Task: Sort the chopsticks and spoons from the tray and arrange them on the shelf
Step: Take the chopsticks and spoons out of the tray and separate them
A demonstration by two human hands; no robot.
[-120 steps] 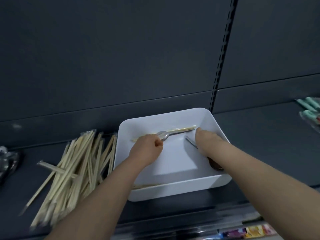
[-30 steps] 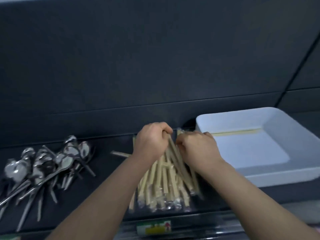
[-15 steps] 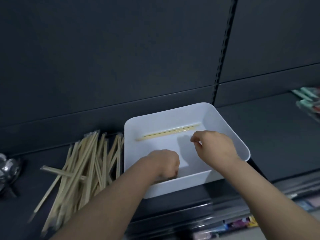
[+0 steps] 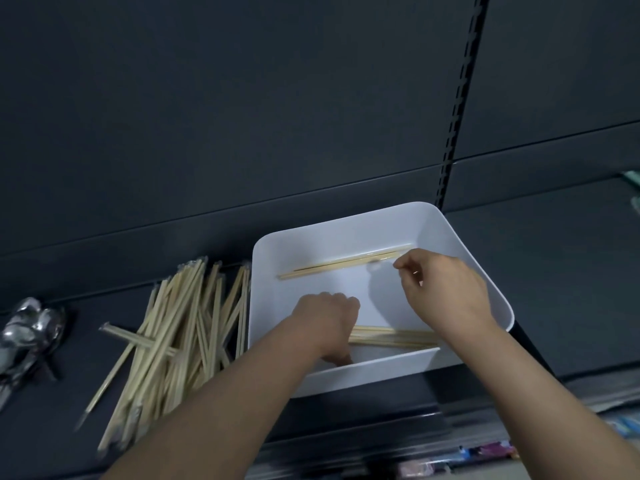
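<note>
Head view: two wrapped chopstick sets are seen inside the white tray (image 4: 460,237), the far chopsticks (image 4: 341,264) along its back wall and the near chopsticks (image 4: 394,337) along its front wall. The left hand (image 4: 325,323) is curled downward over the left end of the near chopsticks; whether they are gripped cannot be told. The right hand (image 4: 446,289) is held with thumb and forefinger pinched together at the right end of the far chopsticks; actual contact cannot be told. The tray is set on the dark shelf (image 4: 554,271). A chopstick pile (image 4: 180,323) is spread just left of the tray, and spoons (image 4: 27,334) are heaped at the far left.
</note>
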